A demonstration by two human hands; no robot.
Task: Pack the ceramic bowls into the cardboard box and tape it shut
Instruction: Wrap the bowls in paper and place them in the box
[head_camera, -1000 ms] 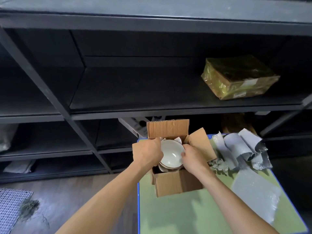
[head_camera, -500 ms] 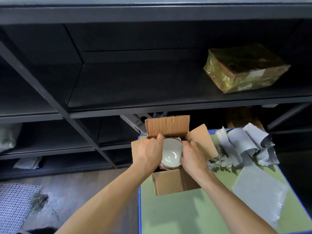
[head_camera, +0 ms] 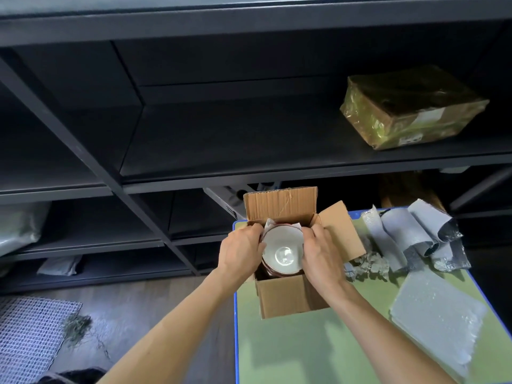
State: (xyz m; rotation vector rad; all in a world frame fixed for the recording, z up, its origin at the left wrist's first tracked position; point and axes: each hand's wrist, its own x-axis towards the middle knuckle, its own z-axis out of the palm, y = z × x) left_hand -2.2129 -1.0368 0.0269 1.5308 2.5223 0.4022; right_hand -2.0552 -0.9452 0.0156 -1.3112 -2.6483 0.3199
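Head view: I see left hand [head_camera: 243, 252] and right hand [head_camera: 321, 254] gripping opposite rims of the white ceramic bowl [head_camera: 282, 252] between them, probably slippery and fragile.

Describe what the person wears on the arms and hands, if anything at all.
The left hand and the right hand are bare: no gloves, rings, watch or bracelet show. The left forearm and the right forearm are bare too; no sleeve comes into view.
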